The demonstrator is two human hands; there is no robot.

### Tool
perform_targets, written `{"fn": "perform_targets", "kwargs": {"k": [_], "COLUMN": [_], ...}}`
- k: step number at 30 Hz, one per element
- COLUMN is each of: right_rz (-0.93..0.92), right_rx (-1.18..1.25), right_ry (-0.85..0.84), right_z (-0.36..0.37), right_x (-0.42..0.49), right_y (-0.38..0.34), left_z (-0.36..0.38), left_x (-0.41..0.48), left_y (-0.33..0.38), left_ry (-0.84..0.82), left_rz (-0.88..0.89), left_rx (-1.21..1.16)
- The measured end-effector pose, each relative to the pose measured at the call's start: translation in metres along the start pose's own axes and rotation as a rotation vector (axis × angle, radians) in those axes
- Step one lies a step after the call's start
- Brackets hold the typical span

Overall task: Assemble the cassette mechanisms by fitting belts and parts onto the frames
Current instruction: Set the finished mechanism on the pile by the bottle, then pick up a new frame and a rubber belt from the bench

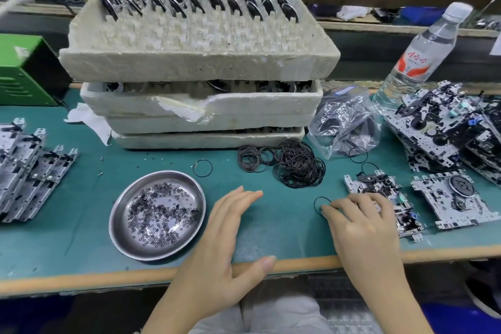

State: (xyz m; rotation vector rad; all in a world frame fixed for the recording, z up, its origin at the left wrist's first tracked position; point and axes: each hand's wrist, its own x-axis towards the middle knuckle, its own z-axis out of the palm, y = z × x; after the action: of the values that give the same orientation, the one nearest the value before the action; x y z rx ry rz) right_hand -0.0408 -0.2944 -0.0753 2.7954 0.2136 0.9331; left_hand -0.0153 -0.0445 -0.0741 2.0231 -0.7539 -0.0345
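Black belt [315, 205] touches the curled right grip [363, 225] (pinch unclear); left grip [225, 247] lies spread flat on the desk [284, 228].

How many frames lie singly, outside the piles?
2. One frame lies partly under the right hand; the other frame lies just right of it. More are stacked in the left pile and right pile.

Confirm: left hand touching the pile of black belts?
Apart. Head view shows bare green mat between the left hand and the belt pile.
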Motion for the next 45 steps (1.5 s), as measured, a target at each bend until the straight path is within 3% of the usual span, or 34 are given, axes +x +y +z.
{"fn": "perform_targets", "kwargs": {"k": [12, 17, 20, 22, 25, 26, 29, 34, 45], "right_rz": [-0.001, 0.016, 0.034, 0.03, 0.006, 0.011, 0.076, 0.18, 0.32], "right_rx": [-0.021, -0.024, -0.026, -0.042, -0.083, -0.099, -0.129, -0.114, 0.228], "right_ry": [-0.029, 0.061, 0.068, 0.051, 0.031, 0.029, 0.027, 0.01, 0.042], "right_z": [0.005, 0.009, 0.011, 0.011, 0.007, 0.006, 0.003, 0.004, 0.005], "right_x": [0.004, 0.005, 0.002, 0.0, 0.001, 0.003, 0.008, 0.007, 0.001], "right_y": [-0.003, -0.004, -0.006, -0.007, -0.011, -0.013, -0.02, -0.023, -0.018], "left_z": [-0.019, -0.068, -0.108, -0.134, -0.162, -0.169, -0.182, -0.185, -0.198], "left_x": [0.008, 0.016, 0.013, 0.014, 0.019, 0.019, 0.016, 0.008, 0.011], "left_y": [0.017, 0.028, 0.008, -0.006, -0.025, -0.036, -0.062, -0.086, -0.094], "left_ry": [-0.03, 0.131, 0.206, 0.112, -0.166, -0.243, -0.49, -0.668, -0.667], "left_rz": [0.051, 0.25, 0.197, -0.064, -0.461, -0.517, -0.5, -0.385, -0.38], "left_rx": [0.019, 0.433, 0.944, 1.247, 1.625, 1.729, 1.982, 2.094, 2.113]}}
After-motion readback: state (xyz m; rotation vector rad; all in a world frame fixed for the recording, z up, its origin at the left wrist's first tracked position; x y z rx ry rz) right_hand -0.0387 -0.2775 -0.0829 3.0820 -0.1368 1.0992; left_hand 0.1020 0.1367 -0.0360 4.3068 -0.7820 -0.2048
